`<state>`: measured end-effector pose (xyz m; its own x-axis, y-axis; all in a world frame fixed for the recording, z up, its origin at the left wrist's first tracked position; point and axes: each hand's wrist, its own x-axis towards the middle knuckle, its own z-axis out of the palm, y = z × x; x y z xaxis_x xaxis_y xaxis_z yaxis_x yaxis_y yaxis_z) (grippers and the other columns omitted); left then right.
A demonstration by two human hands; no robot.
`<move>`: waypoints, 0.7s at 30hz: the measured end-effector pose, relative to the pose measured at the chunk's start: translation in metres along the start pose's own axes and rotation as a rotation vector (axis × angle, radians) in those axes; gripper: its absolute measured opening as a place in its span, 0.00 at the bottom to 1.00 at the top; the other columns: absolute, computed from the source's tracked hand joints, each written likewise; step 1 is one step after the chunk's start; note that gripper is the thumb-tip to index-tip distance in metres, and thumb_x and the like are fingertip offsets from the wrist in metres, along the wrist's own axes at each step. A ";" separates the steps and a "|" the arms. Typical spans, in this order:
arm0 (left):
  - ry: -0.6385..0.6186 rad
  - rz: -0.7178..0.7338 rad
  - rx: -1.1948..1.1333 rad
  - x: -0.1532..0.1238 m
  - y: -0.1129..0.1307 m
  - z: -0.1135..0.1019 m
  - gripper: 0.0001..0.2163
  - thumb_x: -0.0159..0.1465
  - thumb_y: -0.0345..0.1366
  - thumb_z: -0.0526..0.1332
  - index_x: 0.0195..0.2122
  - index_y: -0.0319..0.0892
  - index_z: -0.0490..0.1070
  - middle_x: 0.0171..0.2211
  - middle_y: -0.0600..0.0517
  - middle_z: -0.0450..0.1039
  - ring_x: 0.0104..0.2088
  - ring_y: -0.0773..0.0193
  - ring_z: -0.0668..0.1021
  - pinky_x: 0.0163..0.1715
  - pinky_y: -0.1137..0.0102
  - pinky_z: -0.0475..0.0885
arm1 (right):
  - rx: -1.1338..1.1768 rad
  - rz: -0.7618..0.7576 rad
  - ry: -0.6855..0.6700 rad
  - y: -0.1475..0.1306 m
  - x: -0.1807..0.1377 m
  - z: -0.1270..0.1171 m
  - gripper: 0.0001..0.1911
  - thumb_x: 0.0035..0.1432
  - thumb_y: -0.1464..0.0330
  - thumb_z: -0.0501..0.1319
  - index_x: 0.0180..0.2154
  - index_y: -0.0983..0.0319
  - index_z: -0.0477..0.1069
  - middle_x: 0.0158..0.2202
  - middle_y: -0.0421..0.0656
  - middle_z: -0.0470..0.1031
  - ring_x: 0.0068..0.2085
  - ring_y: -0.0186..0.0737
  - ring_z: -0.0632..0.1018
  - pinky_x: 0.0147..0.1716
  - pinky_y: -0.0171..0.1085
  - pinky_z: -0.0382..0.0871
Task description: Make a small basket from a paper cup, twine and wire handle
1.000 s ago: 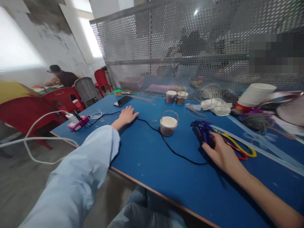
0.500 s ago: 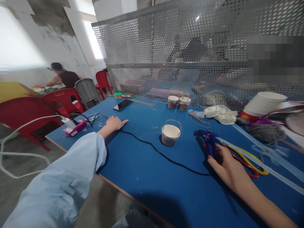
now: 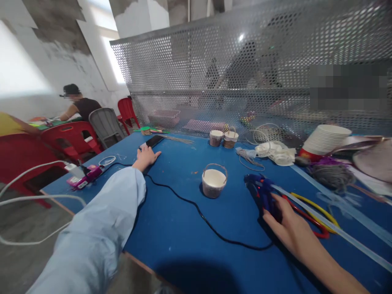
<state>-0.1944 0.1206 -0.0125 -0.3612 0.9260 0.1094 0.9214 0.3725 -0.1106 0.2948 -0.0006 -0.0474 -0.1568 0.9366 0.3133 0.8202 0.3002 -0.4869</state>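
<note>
My left hand (image 3: 146, 157) lies low over the tabletop, thumb stretched out to the side and fingers reaching to the near end of a black phone (image 3: 154, 141). Whether the fingertips touch the phone I cannot tell. My right hand (image 3: 283, 214) is wrapped around the handle of a blue glue gun (image 3: 265, 188), which has a long clear glue stick (image 3: 306, 213) running out of its back. A black cord (image 3: 196, 204) crosses the table between my hands. Left of the glue gun stands a small cup basket (image 3: 214, 183) with a thin looped handle.
Two similar cups (image 3: 216, 138) stand at the back by a perforated metal screen (image 3: 171, 81). Red and yellow-handled pliers or scissors (image 3: 321, 222) lie beside my right hand. Stacked paper cups (image 3: 326, 141), grey yarn (image 3: 327, 175) and a purple power strip (image 3: 84, 177) are around.
My left hand has moved forward, closer to the phone. My right hand stays on the glue gun. The view has shifted slightly.
</note>
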 end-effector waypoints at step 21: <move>-0.055 0.002 -0.154 -0.007 0.016 0.022 0.41 0.64 0.61 0.40 0.63 0.27 0.56 0.67 0.32 0.51 0.67 0.44 0.56 0.63 0.56 0.54 | -0.085 -0.036 0.061 0.004 -0.001 0.004 0.26 0.57 0.56 0.53 0.54 0.62 0.62 0.32 0.49 0.77 0.32 0.55 0.80 0.27 0.44 0.72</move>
<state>-0.1804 0.1208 -0.0364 -0.3629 0.9302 0.0542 0.9316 0.3610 0.0422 0.2958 0.0006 -0.0525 -0.1551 0.9122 0.3793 0.8588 0.3143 -0.4046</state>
